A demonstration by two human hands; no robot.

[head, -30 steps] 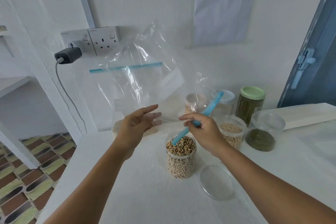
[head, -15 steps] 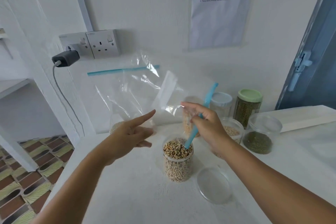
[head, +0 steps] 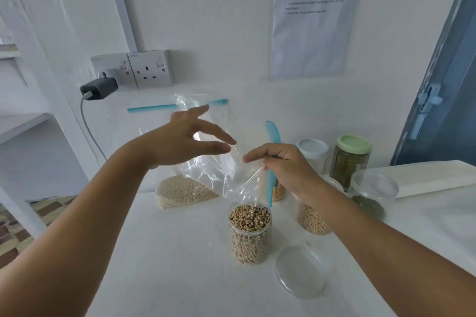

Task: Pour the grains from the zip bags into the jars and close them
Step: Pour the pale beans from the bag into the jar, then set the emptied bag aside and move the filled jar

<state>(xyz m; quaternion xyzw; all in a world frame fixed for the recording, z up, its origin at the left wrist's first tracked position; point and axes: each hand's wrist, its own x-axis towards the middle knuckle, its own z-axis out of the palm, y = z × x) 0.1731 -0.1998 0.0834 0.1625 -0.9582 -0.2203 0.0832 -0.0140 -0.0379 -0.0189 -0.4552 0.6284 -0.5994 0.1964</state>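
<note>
From the head camera, the empty zip bag was a clear, crinkled film that caught glare, with a blue zip strip along its mouth. The right hand pinched that strip between curled fingers, so the strip's long axis ran nearly upright, its lower end pointing down just over the open jar and its upper end rising above the knuckles. The film trailed away to the left of the hand, above the white table.

The left hand hovered spread and relaxed at the bag's upper left side, fingers straight and pointing right; whether they touched the film could not be told.

The open jar stood upright on the table, filled to its rim with pale round grains. Its clear lid lay flat on the table just to the right of it.

Behind the bag, a second zip bag leaned by the wall with fine pale grain heaped in its bottom, its own blue strip lying roughly level.

To the right stood a jar of beige grains partly behind the right wrist, a white-lidded jar, a green-lidded jar of green grains, and a low clear-lidded jar.
</note>
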